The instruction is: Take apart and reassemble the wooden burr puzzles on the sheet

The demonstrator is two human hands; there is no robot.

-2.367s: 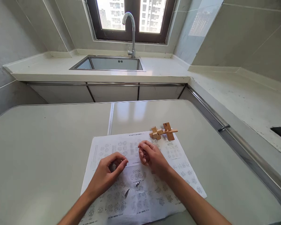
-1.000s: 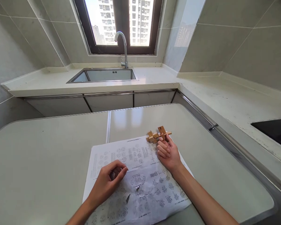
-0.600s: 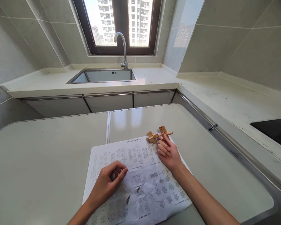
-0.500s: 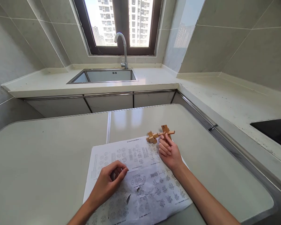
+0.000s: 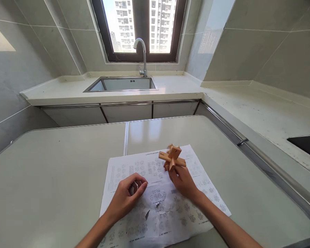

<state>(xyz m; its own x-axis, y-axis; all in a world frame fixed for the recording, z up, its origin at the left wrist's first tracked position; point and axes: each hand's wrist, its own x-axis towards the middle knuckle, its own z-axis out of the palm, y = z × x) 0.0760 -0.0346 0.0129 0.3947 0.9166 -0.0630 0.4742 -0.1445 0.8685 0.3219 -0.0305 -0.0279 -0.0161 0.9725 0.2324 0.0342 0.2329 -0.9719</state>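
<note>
My right hand (image 5: pixel 182 181) is closed around a wooden interlocking puzzle (image 5: pixel 173 159), raised over the top right part of a printed sheet (image 5: pixel 134 165). Crossed wooden bars stick out of the puzzle in several directions, and small dark marks show on two of them. More wood shows behind its top; I cannot tell how it joins on. My left hand (image 5: pixel 130 194) rests on the left side of the sheet, its fingers curled and the thumb tip meeting the index finger. Nothing shows in that hand. Drawings of puzzle shapes cover the sheet, which has small torn spots near its middle.
Underneath the sheet is a pale table (image 5: pixel 74 172) with a seam running to its far edge. Beyond it, a white counter (image 5: pixel 175 82) holds a sink (image 5: pixel 126 83) and a tall faucet (image 5: pixel 144 57) below a window. A black panel (image 5: pixel 308 144) lies on the right counter.
My right hand has brought the puzzle closer and turned it, so its crossed bars face me. The sheet's top right corner is uncovered. My left hand keeps its curled pose; the view has shifted slightly.
</note>
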